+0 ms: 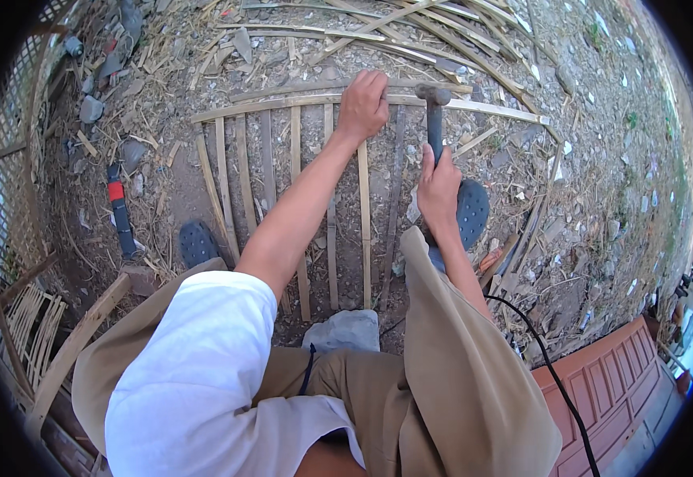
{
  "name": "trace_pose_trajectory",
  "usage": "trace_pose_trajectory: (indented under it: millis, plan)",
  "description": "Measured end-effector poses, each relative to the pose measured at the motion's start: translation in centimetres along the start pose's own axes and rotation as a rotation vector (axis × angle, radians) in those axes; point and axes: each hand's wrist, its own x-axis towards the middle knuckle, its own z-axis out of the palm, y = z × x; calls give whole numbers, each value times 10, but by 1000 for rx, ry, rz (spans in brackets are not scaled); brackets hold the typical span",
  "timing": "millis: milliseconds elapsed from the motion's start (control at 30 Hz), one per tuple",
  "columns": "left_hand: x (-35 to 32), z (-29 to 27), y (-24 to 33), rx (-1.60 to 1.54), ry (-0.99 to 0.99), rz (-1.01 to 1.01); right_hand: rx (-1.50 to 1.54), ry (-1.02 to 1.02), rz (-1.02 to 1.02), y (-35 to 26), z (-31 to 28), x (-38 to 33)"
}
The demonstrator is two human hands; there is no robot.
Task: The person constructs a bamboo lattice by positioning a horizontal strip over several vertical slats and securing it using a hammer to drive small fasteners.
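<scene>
My right hand (439,187) grips the dark handle of a hammer (434,127), whose metal head points away from me, above a long pale wooden crosspiece (489,108). To its left, my left hand (364,105) is closed over the same crosspiece, and what its fingers pinch is hidden. Several thin wooden slats (364,222) run from the crosspiece toward me, side by side on the ground. Another thin strip (283,92) lies just beyond the crosspiece.
A grey stone block (342,330) sits between my knees. Loose wooden strips (434,32) are piled at the far side. A dark tool with a red band (116,195) lies at left. A reddish panelled door (601,389) and a black cable (549,362) are at lower right.
</scene>
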Motion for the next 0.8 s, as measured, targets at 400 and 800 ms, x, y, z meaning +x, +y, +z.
trace_pose_trajectory:
  millis: [400,800]
  plan:
    - [0,0,-4,-2,26,25,17,36,-32,2,3,4]
    - [5,5,-11,10,48,35,11,-43,-28,-7,-3,2]
